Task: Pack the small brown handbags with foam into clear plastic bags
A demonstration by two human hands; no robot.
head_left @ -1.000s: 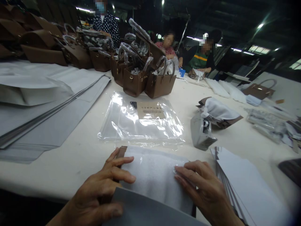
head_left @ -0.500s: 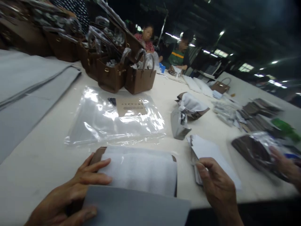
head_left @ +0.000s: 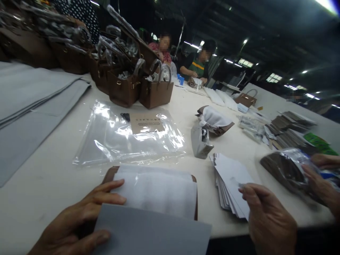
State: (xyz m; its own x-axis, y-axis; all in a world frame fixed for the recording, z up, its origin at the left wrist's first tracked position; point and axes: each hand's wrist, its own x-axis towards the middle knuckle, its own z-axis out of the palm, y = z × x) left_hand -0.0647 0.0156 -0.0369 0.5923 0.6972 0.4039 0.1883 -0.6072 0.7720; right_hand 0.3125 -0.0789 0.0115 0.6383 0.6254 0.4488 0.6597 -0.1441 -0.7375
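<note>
My left hand lies flat on the left end of a brown flat item wrapped in white foam sheet, thumb on a grey card laid over its near edge. My right hand pinches the top sheet of a stack of white paper cards to the right of the wrapped item. Beyond them lies a clear plastic bag with a brown label inside.
Brown handbags stand in a row at the back. Grey sheets are piled at the left. A partly wrapped bag lies mid-table. Another person's hands hold a plastic-wrapped brown item at the right. Seated people work at the far end.
My right hand left the white-wrapped item, moved right to the card stack and now pinches its top sheet. The view swung right; my left hand stayed put.
</note>
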